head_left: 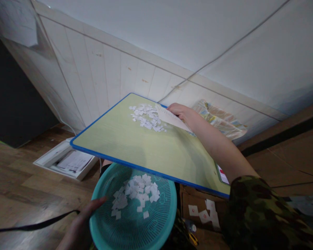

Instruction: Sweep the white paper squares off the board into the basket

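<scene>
My left hand (pixel 85 217) grips the rim of a teal plastic basket (pixel 156 229), held low under the near edge of a small yellow-green table with a blue rim (pixel 114 139). The basket holds a heap of small white paper squares (pixel 135 196). My right hand (pixel 178 111) reaches across the table top and holds a white card or sheet (pixel 170 118) flat against it, its edge touching a second pile of white paper squares (pixel 146 118) at the far side of the table.
A white panelled wall rises behind the table. A shallow white tray with papers (pixel 67 161) lies on the wooden floor at left. A cardboard box with white tags (pixel 203 210) sits under the table's right end. A crumpled printed bag (pixel 219 119) leans on the wall.
</scene>
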`<state>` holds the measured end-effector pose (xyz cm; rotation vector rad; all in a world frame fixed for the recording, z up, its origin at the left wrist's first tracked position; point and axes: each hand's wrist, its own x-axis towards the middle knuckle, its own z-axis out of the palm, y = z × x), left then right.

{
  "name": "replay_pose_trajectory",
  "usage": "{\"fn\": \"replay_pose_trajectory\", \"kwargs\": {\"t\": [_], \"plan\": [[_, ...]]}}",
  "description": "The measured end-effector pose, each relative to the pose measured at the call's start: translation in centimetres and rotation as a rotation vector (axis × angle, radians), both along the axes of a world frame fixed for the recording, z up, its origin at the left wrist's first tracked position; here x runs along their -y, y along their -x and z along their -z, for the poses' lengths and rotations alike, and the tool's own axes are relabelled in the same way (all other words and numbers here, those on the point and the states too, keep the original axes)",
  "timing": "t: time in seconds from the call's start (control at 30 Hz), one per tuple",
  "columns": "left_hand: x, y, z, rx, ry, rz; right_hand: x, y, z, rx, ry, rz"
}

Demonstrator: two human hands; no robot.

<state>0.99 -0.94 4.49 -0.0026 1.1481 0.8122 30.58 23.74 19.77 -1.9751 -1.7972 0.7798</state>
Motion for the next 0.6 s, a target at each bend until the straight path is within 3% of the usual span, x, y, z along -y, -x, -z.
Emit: {"fn": "replay_pose_trajectory", "kwargs": {"t": [0.4, 0.6], "plan": [[0.0, 0.1, 0.0, 0.049, 0.025, -0.027, -2.8, -0.8, 2.4, -0.163, 0.136, 0.041], [0.0, 0.1, 0.1, 0.035, -0.006, -0.028, -2.6, -1.1, 2.2, -0.242, 0.272, 0.002]]}}
